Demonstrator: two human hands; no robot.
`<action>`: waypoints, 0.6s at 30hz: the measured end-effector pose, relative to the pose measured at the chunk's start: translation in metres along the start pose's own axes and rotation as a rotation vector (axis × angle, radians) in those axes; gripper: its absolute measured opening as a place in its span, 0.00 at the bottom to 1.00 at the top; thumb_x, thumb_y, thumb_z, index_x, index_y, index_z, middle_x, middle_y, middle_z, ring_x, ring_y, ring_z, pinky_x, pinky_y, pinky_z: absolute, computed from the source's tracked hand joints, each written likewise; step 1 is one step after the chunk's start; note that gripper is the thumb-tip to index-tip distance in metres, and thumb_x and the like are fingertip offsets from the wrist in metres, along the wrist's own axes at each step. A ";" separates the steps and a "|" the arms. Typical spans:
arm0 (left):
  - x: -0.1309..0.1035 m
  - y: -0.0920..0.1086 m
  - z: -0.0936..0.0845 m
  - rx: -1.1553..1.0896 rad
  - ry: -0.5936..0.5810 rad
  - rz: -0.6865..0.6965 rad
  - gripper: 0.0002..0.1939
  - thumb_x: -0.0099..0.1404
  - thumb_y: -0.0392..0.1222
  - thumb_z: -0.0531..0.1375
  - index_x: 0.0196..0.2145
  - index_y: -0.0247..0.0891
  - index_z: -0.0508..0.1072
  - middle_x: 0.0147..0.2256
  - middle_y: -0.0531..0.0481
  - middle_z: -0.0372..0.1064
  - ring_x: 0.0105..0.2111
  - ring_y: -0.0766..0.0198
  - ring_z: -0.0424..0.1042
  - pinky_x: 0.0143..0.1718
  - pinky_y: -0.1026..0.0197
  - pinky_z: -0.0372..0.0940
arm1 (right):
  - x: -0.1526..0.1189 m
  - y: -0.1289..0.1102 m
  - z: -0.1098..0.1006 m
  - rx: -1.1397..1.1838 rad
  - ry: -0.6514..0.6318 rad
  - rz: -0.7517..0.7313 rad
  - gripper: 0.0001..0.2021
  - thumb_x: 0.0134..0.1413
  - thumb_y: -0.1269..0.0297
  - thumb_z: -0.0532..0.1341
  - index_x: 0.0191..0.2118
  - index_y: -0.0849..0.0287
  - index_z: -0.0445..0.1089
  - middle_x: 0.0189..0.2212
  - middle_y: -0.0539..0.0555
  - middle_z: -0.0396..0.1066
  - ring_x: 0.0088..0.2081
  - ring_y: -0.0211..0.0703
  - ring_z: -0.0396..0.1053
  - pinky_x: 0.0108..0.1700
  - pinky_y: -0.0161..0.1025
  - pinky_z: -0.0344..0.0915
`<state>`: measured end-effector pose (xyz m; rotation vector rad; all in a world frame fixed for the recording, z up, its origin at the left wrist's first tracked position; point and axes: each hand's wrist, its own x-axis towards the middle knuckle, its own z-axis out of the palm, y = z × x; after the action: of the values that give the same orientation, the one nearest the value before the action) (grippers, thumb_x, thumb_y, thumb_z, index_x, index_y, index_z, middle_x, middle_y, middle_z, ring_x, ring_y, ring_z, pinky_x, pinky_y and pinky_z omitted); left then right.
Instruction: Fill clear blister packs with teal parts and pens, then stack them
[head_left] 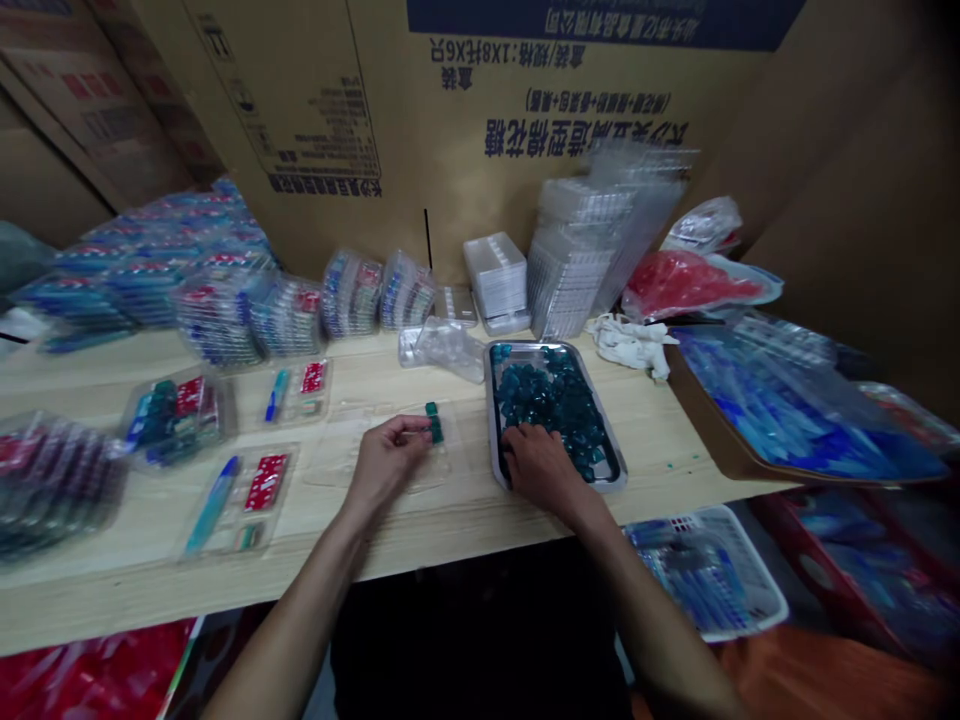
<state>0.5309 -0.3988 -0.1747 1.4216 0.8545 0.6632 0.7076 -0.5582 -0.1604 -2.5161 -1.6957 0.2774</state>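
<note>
My left hand (394, 455) is closed, thumb and fingers pinched at a short row of small dark green pieces (433, 420). They are over a clear plastic blister tray (337, 445) lying flat on the table. My right hand (544, 465) reaches into a metal tray (611, 445) of loose dark teal pieces (536, 390). Its fingers are bent down and closed among them, with the fingertips hidden. To the left lies a filled blister tray (262, 535) with a blue pen-like item (212, 505) and a red dotted packet (265, 482); a similar filled blister tray (304, 405) sits behind it.
Stacks of filled blister packs (217, 320) line the back left. Empty clear trays (574, 250) are stacked behind the metal tray, near a crumpled white glove (634, 343). A cardboard box (697, 430) of blue items stands right; a white basket (765, 590) sits below the table edge.
</note>
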 end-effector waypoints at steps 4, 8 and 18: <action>-0.004 -0.016 0.005 0.389 -0.051 0.255 0.10 0.57 0.40 0.65 0.38 0.40 0.80 0.32 0.50 0.77 0.30 0.63 0.74 0.34 0.63 0.66 | 0.004 0.000 0.002 0.036 -0.002 0.024 0.10 0.62 0.68 0.54 0.45 0.60 0.69 0.45 0.61 0.72 0.46 0.54 0.68 0.43 0.45 0.56; -0.008 -0.029 0.005 0.548 -0.094 0.475 0.09 0.62 0.39 0.61 0.39 0.43 0.81 0.41 0.46 0.78 0.42 0.59 0.76 0.46 0.58 0.68 | 0.004 0.003 0.002 0.042 0.006 0.030 0.10 0.62 0.67 0.54 0.46 0.61 0.69 0.45 0.61 0.72 0.47 0.54 0.68 0.43 0.44 0.55; -0.007 -0.038 0.008 0.596 -0.068 0.669 0.07 0.65 0.42 0.61 0.38 0.40 0.79 0.39 0.45 0.76 0.38 0.61 0.75 0.40 0.60 0.70 | 0.007 0.003 0.007 0.049 0.005 0.029 0.10 0.62 0.66 0.54 0.45 0.60 0.69 0.45 0.60 0.72 0.47 0.54 0.68 0.43 0.45 0.53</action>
<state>0.5293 -0.4113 -0.2121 2.3018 0.5242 0.8887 0.7109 -0.5533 -0.1688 -2.5065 -1.6312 0.3104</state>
